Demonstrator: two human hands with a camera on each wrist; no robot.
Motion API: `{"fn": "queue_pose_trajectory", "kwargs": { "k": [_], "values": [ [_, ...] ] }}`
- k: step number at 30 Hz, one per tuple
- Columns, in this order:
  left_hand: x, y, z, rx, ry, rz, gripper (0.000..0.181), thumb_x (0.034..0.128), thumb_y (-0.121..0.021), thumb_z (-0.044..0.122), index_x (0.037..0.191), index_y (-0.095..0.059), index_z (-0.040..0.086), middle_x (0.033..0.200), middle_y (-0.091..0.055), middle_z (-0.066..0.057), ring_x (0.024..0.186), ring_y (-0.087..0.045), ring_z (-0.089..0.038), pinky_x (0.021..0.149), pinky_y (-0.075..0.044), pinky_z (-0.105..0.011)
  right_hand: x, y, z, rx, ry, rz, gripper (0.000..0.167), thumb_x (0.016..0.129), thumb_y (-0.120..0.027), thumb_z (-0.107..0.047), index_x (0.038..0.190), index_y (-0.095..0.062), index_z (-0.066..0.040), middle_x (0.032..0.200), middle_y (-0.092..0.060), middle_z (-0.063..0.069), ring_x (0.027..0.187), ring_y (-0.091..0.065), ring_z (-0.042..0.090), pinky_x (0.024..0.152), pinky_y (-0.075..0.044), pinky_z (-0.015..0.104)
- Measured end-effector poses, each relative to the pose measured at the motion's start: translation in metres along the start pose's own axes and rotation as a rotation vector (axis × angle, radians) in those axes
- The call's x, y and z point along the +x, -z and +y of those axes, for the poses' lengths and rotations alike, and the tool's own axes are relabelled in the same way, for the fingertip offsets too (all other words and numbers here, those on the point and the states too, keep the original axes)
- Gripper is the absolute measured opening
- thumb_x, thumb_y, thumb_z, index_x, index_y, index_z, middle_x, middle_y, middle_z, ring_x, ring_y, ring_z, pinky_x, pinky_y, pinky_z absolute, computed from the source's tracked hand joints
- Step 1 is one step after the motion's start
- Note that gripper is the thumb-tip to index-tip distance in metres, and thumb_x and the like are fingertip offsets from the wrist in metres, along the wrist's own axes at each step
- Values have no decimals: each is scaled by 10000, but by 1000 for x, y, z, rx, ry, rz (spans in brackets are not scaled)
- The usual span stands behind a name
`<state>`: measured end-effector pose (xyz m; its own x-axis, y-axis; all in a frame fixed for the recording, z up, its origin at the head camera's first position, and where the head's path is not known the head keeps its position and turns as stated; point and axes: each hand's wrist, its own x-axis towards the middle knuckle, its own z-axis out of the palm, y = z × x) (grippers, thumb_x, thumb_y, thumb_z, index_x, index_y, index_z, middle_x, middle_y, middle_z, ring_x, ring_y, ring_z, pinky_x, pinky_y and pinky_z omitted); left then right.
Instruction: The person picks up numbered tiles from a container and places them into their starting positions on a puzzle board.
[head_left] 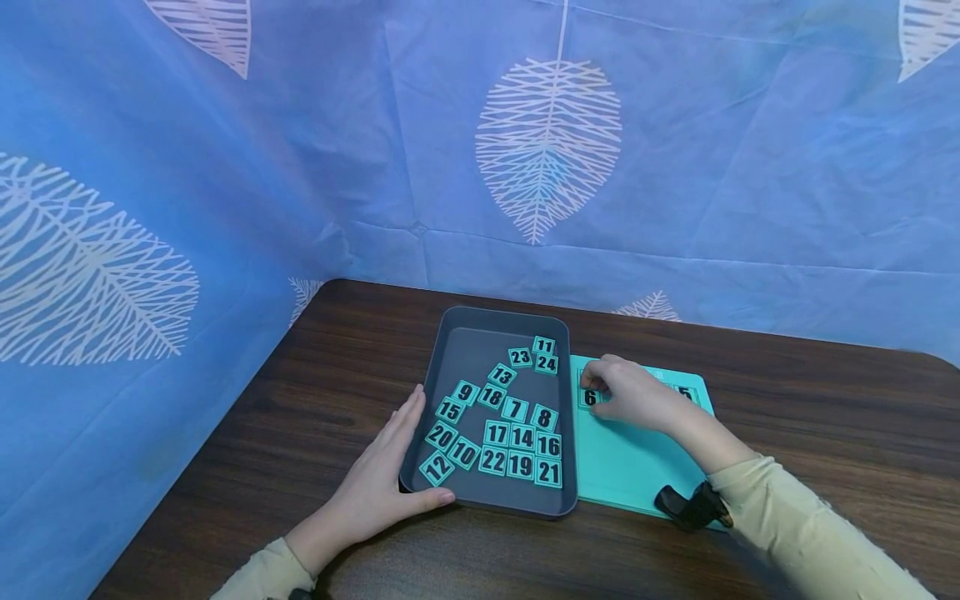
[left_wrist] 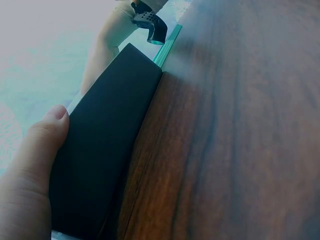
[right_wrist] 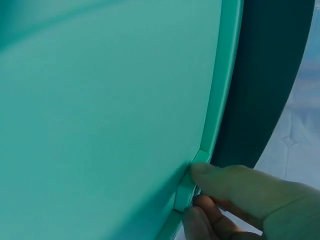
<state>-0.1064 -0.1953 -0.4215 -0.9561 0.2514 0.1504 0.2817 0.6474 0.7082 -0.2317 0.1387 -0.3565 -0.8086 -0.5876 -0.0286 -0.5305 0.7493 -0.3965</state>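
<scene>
A dark grey tray (head_left: 480, 342) holds several turquoise number tiles (head_left: 514, 409), some in rows and some scattered. My left hand (head_left: 382, 479) rests against its near left corner, fingers straight along the left side and thumb (left_wrist: 42, 135) on the near side. To the right of the tray lies a turquoise board (head_left: 626, 467) with a raised rim. My right hand (head_left: 637, 396) pinches the number 6 tile (head_left: 590, 398) between thumb and fingers at the board's left edge. In the right wrist view that tile (right_wrist: 186, 187) stands against the rim. A 5 tile (head_left: 686, 392) shows beyond my right hand, which hides the tiles between.
Everything stands on a dark wooden table (head_left: 360, 358). Behind and to the left hangs a blue cloth (head_left: 675, 167) with white leaf prints. A black wrist device (head_left: 693, 506) on my right arm hangs over the board's near right corner.
</scene>
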Motion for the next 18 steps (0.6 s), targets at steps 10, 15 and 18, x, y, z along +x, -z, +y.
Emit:
{"fn": "queue_pose_trajectory", "kwargs": {
  "k": [10, 15, 18],
  "values": [
    [0, 0, 0, 1, -3, 0, 1121, 739, -709, 635, 1551, -31, 265, 1602, -23, 62, 1442, -78, -218, 1025, -240, -649, -1, 17, -22, -11, 61, 86, 215, 811, -726, -19, 1002, -629, -1, 888, -544, 73, 754, -471, 197, 642, -439, 330],
    [0, 0, 0, -6, 0, -1, 1120, 740, -711, 632, 1551, -34, 262, 1602, -25, 62, 1442, -78, -216, 1025, -238, -650, 6, 11, -37, 7, 126, 110, 218, 817, -743, -51, 1005, -641, -12, 934, -574, 83, 804, -542, 222, 697, -492, 334],
    [0, 0, 0, -6, 3, -3, 1122, 738, -710, 634, 1550, -30, 267, 1602, -23, 64, 1442, -76, -215, 1026, -238, -649, 11, 3, -44, 10, 173, 87, 224, 821, -744, -65, 1017, -648, -12, 964, -590, 90, 841, -571, 232, 724, -506, 334]
  ]
}}
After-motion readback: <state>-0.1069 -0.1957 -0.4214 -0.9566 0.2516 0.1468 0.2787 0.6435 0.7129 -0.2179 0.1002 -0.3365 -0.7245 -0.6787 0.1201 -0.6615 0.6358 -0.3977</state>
